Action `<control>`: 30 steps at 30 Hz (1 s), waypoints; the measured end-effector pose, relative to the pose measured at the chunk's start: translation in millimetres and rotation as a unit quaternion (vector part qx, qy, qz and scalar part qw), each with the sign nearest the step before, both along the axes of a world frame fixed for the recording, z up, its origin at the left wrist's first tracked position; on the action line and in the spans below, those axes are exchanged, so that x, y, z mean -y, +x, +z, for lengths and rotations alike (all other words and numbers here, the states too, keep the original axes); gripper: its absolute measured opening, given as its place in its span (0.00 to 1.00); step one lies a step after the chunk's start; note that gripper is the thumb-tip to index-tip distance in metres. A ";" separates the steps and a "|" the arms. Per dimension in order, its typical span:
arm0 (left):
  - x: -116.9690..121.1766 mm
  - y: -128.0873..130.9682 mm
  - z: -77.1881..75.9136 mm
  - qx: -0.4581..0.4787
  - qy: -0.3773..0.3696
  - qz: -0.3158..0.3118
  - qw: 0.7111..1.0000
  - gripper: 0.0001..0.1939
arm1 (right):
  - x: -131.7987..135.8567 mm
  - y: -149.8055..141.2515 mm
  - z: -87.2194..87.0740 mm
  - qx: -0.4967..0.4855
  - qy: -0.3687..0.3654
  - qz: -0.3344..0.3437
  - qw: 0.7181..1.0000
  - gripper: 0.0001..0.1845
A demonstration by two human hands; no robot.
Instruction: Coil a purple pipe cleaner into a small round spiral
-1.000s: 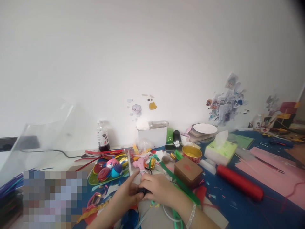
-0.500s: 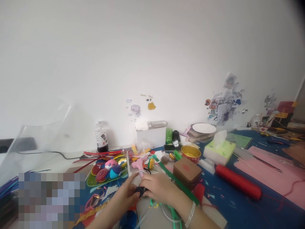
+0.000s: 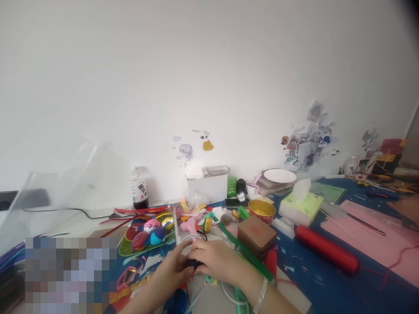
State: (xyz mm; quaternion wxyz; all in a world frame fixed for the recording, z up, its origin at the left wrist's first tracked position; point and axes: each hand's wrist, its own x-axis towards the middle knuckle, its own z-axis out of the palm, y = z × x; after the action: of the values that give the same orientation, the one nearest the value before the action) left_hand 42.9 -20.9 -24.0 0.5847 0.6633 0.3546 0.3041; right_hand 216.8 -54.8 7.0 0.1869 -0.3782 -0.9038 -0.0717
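Since the frame half a second ago, right-hand fingers have shifted slightly over the dark wound piece, now covering more of it.

Head view: left hand and right hand meet at lower centre, both narrowed on the dark wound piece, pinched between thumbs and fingers. Piece mostly hidden; exact form cannot be told. Sparkling bracelet on right wrist. Just beyond the fingers: pink tool and a dark cord.

Left of the hands: green tray bearing colourful wrapped balls. Right of them: long green strip, brown box, and, behind the box, red-and-gold bowl. Further right: tissue pack, red roll lying on the blue table surface, pink sheets. Bottle upright near the wall, dark liquid at its base.
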 end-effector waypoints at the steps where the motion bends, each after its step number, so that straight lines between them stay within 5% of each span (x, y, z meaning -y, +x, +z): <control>1: -2.4 0.2 -2.9 -0.004 0.007 0.009 1.000 0.47 | -0.9 -0.2 -1.5 -0.001 0.005 -0.010 1.000 0.10; 7: -4.3 1.4 -4.1 0.005 0.041 0.011 0.999 0.41 | -4.6 -3.7 -7.2 -0.005 0.022 -0.079 0.997 0.21; 10: 2.8 -0.4 7.3 0.012 0.022 -0.007 1.000 0.36 | -1.5 -1.7 -1.0 -0.025 -0.003 -0.031 0.999 0.22; 15: 6.1 -3.1 17.9 0.012 -0.004 -0.024 1.000 0.45 | 1.2 1.0 3.9 -0.076 -0.038 0.045 0.995 0.15; 21: 1.6 -3.2 11.2 -0.016 0.054 -0.004 0.998 0.42 | -4.5 -4.1 -6.4 -0.067 -0.009 -0.055 0.996 0.19; 27: -1.0 -7.9 2.4 -0.014 0.047 -0.034 0.998 0.38 | -4.0 -0.6 -3.5 -0.048 -0.013 0.007 0.999 0.24; 30: -2.1 -7.8 1.9 -0.024 0.066 -0.019 0.997 0.39 | -3.6 -0.9 -4.1 -0.029 -0.007 -0.001 1.000 0.18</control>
State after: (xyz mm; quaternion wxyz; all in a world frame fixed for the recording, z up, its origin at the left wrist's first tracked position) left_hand 35.2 -18.8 -22.1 0.5366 0.7140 0.3350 0.3000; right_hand 215.9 -51.2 2.9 0.2103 -0.3819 -0.8983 -0.0546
